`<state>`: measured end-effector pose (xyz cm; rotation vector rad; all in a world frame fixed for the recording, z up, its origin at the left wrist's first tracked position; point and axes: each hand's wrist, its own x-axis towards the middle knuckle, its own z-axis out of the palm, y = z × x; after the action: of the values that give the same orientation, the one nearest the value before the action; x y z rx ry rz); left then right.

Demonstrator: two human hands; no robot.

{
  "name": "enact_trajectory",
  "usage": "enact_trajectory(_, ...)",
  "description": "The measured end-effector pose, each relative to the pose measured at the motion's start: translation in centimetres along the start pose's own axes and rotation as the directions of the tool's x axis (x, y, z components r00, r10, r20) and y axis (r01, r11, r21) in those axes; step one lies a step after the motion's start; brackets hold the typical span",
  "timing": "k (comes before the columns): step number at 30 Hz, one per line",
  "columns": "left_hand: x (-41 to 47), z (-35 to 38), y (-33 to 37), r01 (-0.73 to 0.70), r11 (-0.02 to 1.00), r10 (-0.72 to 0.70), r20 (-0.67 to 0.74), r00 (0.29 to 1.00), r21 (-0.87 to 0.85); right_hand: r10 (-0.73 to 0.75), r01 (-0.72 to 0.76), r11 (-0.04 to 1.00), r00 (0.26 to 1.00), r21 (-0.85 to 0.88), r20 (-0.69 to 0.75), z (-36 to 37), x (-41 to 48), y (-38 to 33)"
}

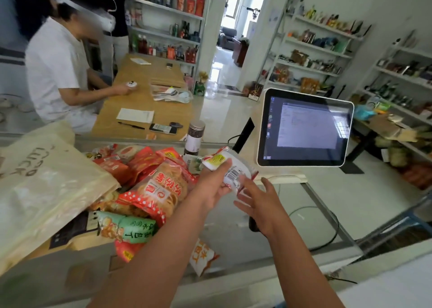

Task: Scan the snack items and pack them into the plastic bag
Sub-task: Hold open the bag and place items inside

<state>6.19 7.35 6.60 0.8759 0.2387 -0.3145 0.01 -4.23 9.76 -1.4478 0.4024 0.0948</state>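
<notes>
Head view: the fingers [225, 166] of the left hand [211, 187] pinch a white snack packet [236, 169] at centre frame, barcode turned up. The right hand [261, 205] hovers just below and right of it, its fingers [243, 199] spread wide and holding nothing. Whether they touch the packet's lower edge I cannot tell. Under that wrist lies a dark object [253, 226], possibly the handheld scanner, on the glass table [304, 216]. To the left, a pile of snack packets [159, 186] lies heaped on the table. Further left the pale plastic bag [46, 183] slumps, its contents unclear. The monitor [304, 127] stands at the right with a window open. The task looks to be at an early stage: this packet is not yet scanned or bagged, and most of the pile is left to do.
</notes>
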Motion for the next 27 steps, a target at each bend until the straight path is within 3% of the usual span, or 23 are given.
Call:
enact_trajectory(2, -0.2, 0.4, -0.4, -0.063, 0.998, 0.063, -0.013, 0.998, 0.024, 0.142, -0.156, 0.982, 0.981, 0.107, 0.129, -0.3, 0.5, 0.3)
enact_trajectory(8, 0.0, 2.0, -1.5, -0.143, 0.984, 0.149, -0.044, 0.988, 0.109, 0.145, -0.198, 0.966, 0.948, 0.169, 0.283, -2.6, 2.3, 0.8)
enact_trajectory(17, 1.8, 4.8, -3.2, -0.134, 0.980, 0.154, -0.136, 0.979, 0.147, 0.147, -0.239, 0.938, 0.930, 0.253, 0.335, -6.4, 4.6, 1.9)
enact_trajectory(23, 2.4, 4.6, -5.0, -0.116, 0.971, 0.161, -0.213, 0.964, 0.209, 0.211, -0.276, 0.951, 0.908, 0.137, 0.362, -8.1, 5.5, 3.0)
enact_trajectory(27, 2.8, 4.5, -6.3, -0.107, 0.964, 0.183, -0.318, 0.930, 0.242, 0.247, -0.330, 0.931, 0.882, 0.153, 0.400, -8.9, 5.5, 3.5)
